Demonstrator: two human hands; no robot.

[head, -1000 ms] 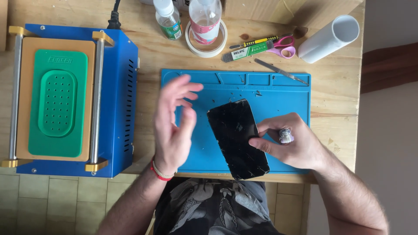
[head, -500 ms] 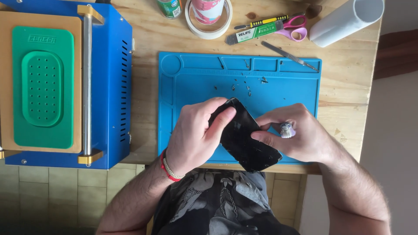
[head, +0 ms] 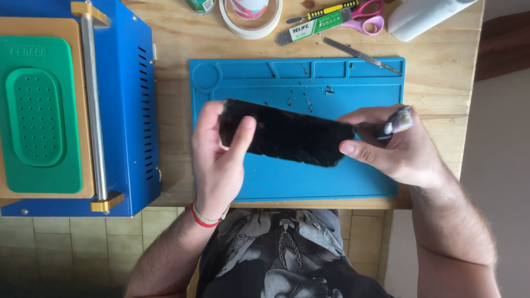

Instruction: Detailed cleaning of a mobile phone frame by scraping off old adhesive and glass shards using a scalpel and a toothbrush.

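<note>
A black phone screen panel is held crosswise above the blue work mat. My left hand grips its left end, thumb on top. My right hand pinches its right end and also holds a small grey-tipped tool between its fingers. Small dark chips lie on the mat just beyond the panel.
A blue machine with a green pad stands at the left. Along the table's far edge lie a tape roll, a scraper, pink scissors, a scalpel and a white roll.
My left hand went from open above the mat to gripping the panel. The panel was lifted and turned from upright to lying crosswise between both hands.
</note>
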